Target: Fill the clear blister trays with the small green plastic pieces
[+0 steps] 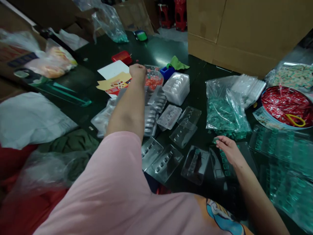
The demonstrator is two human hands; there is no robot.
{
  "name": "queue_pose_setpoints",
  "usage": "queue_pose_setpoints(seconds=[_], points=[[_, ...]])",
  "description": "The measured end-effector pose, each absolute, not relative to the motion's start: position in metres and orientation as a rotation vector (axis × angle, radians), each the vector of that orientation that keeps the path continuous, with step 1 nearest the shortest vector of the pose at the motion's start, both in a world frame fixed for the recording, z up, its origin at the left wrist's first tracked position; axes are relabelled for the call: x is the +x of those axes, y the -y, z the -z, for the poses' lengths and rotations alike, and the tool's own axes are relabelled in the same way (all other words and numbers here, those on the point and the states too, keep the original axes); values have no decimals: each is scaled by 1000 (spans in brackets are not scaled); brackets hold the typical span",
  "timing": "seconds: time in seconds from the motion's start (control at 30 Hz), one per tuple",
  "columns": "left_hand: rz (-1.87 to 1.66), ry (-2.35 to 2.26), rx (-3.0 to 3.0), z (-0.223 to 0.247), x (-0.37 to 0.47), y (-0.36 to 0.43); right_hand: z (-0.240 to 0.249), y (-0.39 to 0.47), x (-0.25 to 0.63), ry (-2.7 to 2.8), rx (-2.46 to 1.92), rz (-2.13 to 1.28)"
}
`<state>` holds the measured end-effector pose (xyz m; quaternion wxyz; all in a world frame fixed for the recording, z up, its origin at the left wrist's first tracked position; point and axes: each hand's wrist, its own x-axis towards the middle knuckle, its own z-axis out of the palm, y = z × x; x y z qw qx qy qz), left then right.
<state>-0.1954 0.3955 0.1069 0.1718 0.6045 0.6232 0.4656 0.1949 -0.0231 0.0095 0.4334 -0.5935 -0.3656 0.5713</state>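
Observation:
My left hand point(138, 70) is stretched far forward, its fingers closed beside a round tub of small orange-red pieces point(154, 81); what it holds, if anything, is hidden. At the right, my right hand point(225, 145) pinches a small green piece point(215, 140) in front of a clear bag of green pieces point(222, 112). Below that hand lies a clear tray with green pieces point(225, 163). Several clear plastic blister trays point(164, 161) are spread between my arms, and a stack of clear boxes point(176, 88) stands behind them.
A round tin with red wrappers and yellow scissors point(288, 106) is at the right, above trays filled with green pieces point(290, 147). Cardboard point(249, 36) rises behind the table. Paper cards point(114, 73) and a red box point(121, 57) lie beyond my left arm.

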Motion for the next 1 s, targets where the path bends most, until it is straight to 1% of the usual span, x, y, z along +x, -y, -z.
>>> queue_pose_setpoints(seconds=[0.1, 0.2, 0.3, 0.4, 0.47, 0.53, 0.6, 0.67, 0.77, 0.83, 0.87, 0.93, 1.0], points=[[-1309, -1930, 1300, -98, -194, -402, -13, 21, 193, 902, -1504, -1430], [-1266, -1897, 1220, -95, -196, -403, -17, 19, 188, 934, -1518, -1424], [-1211, -1926, 1252, -97, -205, -400, -17, 16, 184, 960, -1517, -1429], [-1167, -2099, 1400, -106, -212, -396, -15, 15, 180, 934, -1514, -1437], [-1159, -2199, 1549, -115, -205, -391, -14, 14, 177, 865, -1490, -1427], [-1188, -2131, 1683, -124, -184, -376, -15, 11, 174, 764, -1446, -1424], [-1277, -1814, 1964, -132, -151, -342, -16, 7, 170, 699, -1422, -1434], [-1310, -1407, 2097, -138, -109, -284, -18, 4, 166, 694, -1406, -1431], [-1004, -975, 2151, -131, -51, -175, -24, 2, 161, 710, -1369, -1418], [-859, -888, 2081, -113, -25, -111, -28, 4, 159, 725, -1350, -1400], [-819, -914, 2013, -101, -16, -87, -30, 6, 158, 742, -1348, -1384], [-794, -1014, 1865, -77, -7, -54, -32, 11, 158, 797, -1351, -1340], [-789, -1062, 1753, -58, -4, -40, -33, 16, 158, 857, -1351, -1295]])
